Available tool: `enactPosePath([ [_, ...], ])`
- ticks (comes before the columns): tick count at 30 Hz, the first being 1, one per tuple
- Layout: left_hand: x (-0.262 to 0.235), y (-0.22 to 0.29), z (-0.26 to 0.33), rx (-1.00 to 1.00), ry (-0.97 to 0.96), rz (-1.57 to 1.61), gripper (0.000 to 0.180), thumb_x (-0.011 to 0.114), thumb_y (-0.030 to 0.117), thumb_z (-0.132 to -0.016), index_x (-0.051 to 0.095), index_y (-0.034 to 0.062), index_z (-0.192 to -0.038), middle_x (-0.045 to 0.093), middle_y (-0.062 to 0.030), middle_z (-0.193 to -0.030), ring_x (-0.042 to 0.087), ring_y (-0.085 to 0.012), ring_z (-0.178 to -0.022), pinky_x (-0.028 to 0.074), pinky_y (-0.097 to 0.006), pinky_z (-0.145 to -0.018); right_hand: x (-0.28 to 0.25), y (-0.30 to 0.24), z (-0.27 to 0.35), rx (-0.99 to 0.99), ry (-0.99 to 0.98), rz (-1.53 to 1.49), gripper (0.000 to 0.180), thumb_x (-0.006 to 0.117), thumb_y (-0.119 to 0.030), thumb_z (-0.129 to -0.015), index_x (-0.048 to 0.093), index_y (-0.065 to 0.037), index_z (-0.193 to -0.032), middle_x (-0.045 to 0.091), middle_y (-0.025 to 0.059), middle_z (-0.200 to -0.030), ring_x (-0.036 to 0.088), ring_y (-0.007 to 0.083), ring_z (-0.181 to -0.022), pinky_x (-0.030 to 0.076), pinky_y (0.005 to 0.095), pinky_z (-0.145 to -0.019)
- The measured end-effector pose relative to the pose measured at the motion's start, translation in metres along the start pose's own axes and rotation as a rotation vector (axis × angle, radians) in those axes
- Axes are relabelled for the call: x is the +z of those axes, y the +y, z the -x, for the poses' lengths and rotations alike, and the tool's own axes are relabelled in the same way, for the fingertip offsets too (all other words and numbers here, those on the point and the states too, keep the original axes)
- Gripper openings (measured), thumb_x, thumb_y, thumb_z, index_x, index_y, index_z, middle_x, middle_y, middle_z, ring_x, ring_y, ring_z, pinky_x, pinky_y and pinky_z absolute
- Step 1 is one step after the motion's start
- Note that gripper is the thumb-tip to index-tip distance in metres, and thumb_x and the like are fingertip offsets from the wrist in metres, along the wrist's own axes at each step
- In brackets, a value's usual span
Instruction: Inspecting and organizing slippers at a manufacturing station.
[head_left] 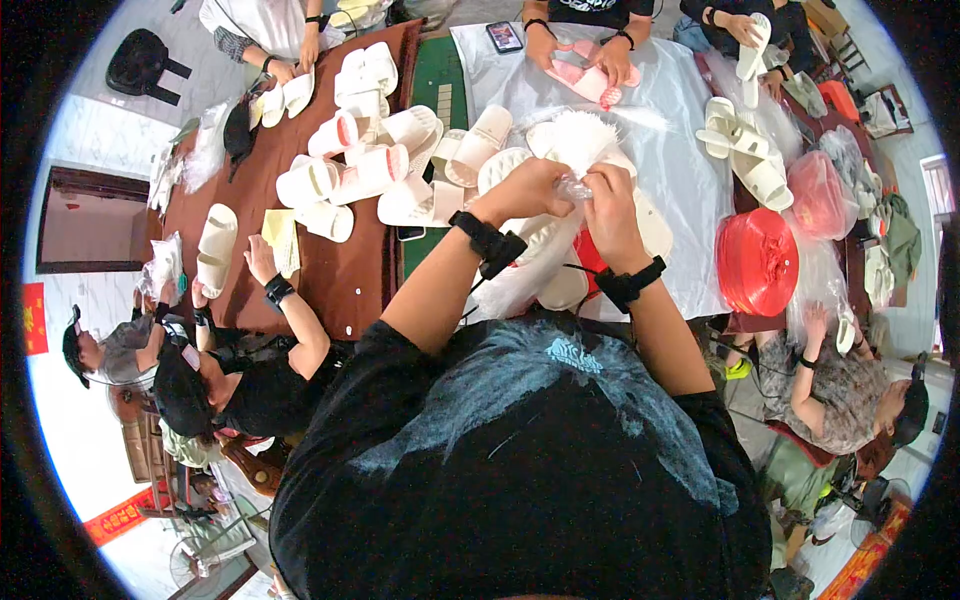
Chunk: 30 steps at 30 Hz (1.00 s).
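Note:
In front of my chest, my left hand (532,190) and my right hand (612,212) are close together, fingers pinched on a crumpled piece of clear plastic film (573,187). Whether it is the mouth of a bag I cannot tell. A white bristly tuft (578,138) shows just beyond my fingertips. Under and around my hands lie white slippers (655,228), partly covered by my arms. Loose clear plastic (498,298) spreads below my left wrist, and something red (588,250) shows between my forearms.
White slippers (365,172) are heaped on the brown table cover (345,270) to the left. A red plastic roll (757,262) stands at the right. Across the table, a person's hands hold a pink slipper (580,72) near a phone (504,38). Other people work along both sides.

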<state>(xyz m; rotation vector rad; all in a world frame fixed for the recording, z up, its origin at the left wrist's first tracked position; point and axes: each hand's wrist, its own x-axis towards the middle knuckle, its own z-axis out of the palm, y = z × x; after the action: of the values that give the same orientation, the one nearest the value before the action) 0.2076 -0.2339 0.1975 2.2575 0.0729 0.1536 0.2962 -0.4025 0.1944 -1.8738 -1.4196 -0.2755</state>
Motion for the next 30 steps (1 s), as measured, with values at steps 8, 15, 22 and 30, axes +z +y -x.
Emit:
enactPosePath([
  [8, 0.014, 0.007, 0.001, -0.104, 0.105, -0.039, 0.038, 0.072, 0.008, -0.071, 0.063, 0.0051, -0.108, 0.067, -0.0202, -0.083, 0.067, -0.0348, -0.077, 0.051, -0.040, -0.070, -0.022, 0.016, -0.011, 0.793, -0.266, -1.280, 0.036, 0.046, 0.011, -0.075, 0.046, -0.006, -0.107, 0.058, 0.0076, -0.091, 0.059, 0.0183, -0.077, 0.046, 0.0315, -0.077],
  [15, 0.014, 0.006, -0.004, 0.046, 0.028, -0.016, 0.037, 0.068, 0.006, -0.078, 0.062, 0.0030, -0.114, 0.067, -0.0201, -0.087, 0.067, -0.0332, -0.081, 0.051, -0.039, -0.073, -0.027, 0.032, -0.008, 0.755, -0.475, -1.222, 0.036, 0.049, 0.013, -0.071, 0.054, -0.005, -0.102, 0.056, 0.0005, -0.084, 0.057, 0.0127, -0.081, 0.046, 0.0262, -0.082],
  [22, 0.009, -0.004, -0.004, -0.096, -0.106, 0.040, 0.042, 0.072, 0.008, -0.080, 0.058, -0.0027, -0.118, 0.068, -0.0167, -0.096, 0.065, -0.0232, -0.089, 0.051, -0.034, -0.078, -0.008, 0.034, 0.013, 0.335, -0.217, -0.652, 0.042, 0.061, 0.009, -0.074, 0.062, -0.002, -0.114, 0.052, 0.0067, -0.112, 0.051, 0.0209, -0.110, 0.041, 0.0319, -0.101],
  [30, 0.002, -0.017, 0.001, -0.144, -0.056, 0.558, 0.039, 0.083, 0.020, -0.074, 0.067, -0.0001, -0.103, 0.069, -0.0042, -0.093, 0.062, -0.0125, -0.084, 0.049, -0.027, -0.076, -0.014, 0.039, 0.037, 0.502, -0.126, -0.969, 0.034, 0.052, 0.003, -0.083, 0.058, -0.002, -0.116, 0.051, 0.0079, -0.124, 0.050, 0.0194, -0.116, 0.040, 0.0321, -0.100],
])
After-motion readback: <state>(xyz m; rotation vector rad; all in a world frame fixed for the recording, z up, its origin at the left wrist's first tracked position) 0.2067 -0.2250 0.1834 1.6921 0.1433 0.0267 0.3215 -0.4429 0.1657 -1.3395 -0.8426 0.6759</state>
